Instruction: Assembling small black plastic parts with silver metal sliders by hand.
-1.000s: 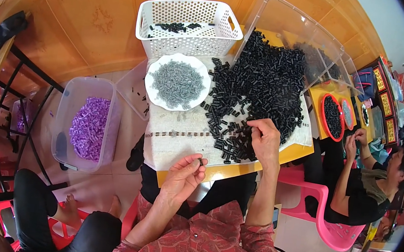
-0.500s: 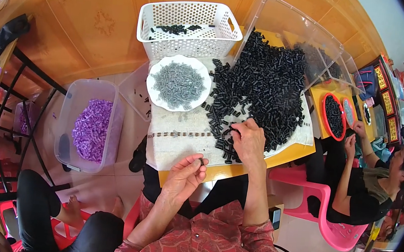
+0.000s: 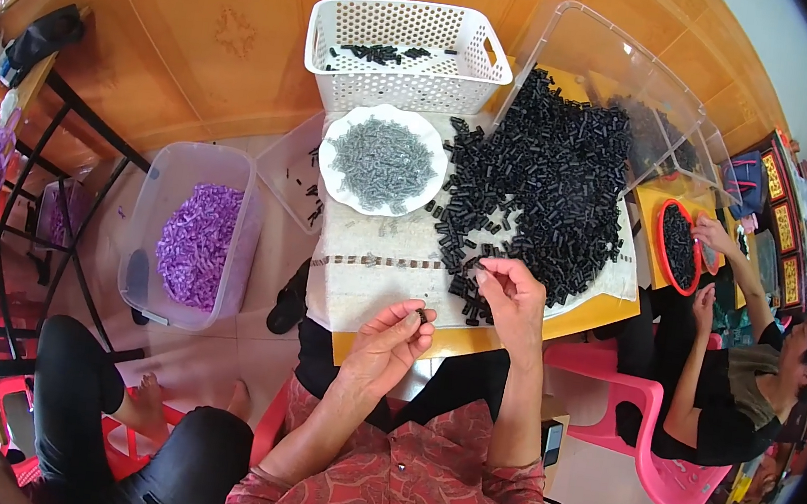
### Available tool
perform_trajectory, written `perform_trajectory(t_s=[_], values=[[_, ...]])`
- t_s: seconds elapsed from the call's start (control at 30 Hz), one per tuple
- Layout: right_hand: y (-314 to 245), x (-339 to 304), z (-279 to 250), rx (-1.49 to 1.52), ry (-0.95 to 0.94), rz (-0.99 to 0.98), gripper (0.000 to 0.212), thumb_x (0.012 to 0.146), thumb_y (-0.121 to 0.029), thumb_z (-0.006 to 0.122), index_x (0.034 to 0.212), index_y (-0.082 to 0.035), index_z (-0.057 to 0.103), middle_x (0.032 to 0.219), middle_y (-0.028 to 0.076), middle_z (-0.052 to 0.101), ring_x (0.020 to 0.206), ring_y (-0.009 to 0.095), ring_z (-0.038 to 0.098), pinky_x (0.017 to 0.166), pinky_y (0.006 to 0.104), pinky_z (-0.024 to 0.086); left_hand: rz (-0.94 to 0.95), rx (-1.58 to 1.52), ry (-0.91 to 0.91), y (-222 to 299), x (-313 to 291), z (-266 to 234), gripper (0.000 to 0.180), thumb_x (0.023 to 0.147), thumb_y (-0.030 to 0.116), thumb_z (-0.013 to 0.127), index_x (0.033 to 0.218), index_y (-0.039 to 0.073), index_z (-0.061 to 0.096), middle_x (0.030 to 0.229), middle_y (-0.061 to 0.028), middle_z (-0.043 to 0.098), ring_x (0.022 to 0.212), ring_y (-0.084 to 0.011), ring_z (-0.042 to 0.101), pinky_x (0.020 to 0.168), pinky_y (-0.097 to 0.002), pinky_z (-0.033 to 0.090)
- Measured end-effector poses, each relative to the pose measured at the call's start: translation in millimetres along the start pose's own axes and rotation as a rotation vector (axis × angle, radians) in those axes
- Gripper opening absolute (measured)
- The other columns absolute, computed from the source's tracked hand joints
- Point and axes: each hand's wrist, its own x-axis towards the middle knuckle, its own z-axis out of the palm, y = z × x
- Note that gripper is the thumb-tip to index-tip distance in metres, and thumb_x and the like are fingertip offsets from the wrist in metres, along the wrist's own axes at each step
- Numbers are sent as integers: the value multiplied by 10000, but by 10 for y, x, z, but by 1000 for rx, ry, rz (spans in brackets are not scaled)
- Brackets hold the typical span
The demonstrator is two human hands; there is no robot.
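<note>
My left hand [image 3: 390,343] is above the table's front edge, thumb and fingers pinched round a small black piece [image 3: 424,316]. My right hand [image 3: 515,304] is at the near side of a big heap of short black tube-like pieces [image 3: 543,179]. Its thumb and forefinger are closed together; what they hold, if anything, is too small to make out. To the left of the heap stands a white wavy-rimmed plate [image 3: 331,178] of small clear pieces [image 3: 384,164]. Plate and heap rest on a pale cloth [image 3: 358,292] over the yellow table.
A white perforated basket [image 3: 414,87] with some black pieces stands behind the plate. A clear bin [image 3: 572,26] tilts behind the heap. On the floor at left is a clear tub [image 3: 135,264] of purple pieces. Another person [image 3: 746,375] works at right beside a red bowl [image 3: 663,246].
My right hand has drawn slightly nearer and lifted its fingers at the heap's edge. The left hand keeps its pinch. The whole view has shifted a little; the co-worker's hand has reached to the bowl.
</note>
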Motion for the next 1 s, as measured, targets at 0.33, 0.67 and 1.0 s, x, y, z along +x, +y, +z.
perform_trajectory(t_s=[0.33, 0.67, 1.0], values=[[-199, -457, 284, 566, -174, 172, 156, 888, -46, 640, 1032, 12, 651, 895, 33, 647, 754, 68, 578, 699, 207, 496, 61, -76, -23, 66, -28, 28, 201, 927, 66, 585, 1126, 48, 612, 1058, -104, 651, 821, -140, 633, 732, -257, 543], [-349, -642, 463, 364, -129, -101, 153, 856, 7, 654, 1007, 31, 658, 875, 57, 636, 758, 82, 575, 668, 211, 458, 75, -145, 20, 102, -88, 89, 202, 921, 67, 594, 1120, 52, 620, 1066, -108, 655, 784, -122, 629, 694, -240, 543], [-370, -679, 458, 190, -69, -197, 152, 827, 9, 676, 979, 22, 668, 864, 89, 660, 739, 133, 639, 659, 236, 505, 127, -118, -20, 72, -87, 66, 205, 914, 57, 598, 1116, 33, 624, 1051, -118, 658, 772, -132, 632, 692, -248, 544]])
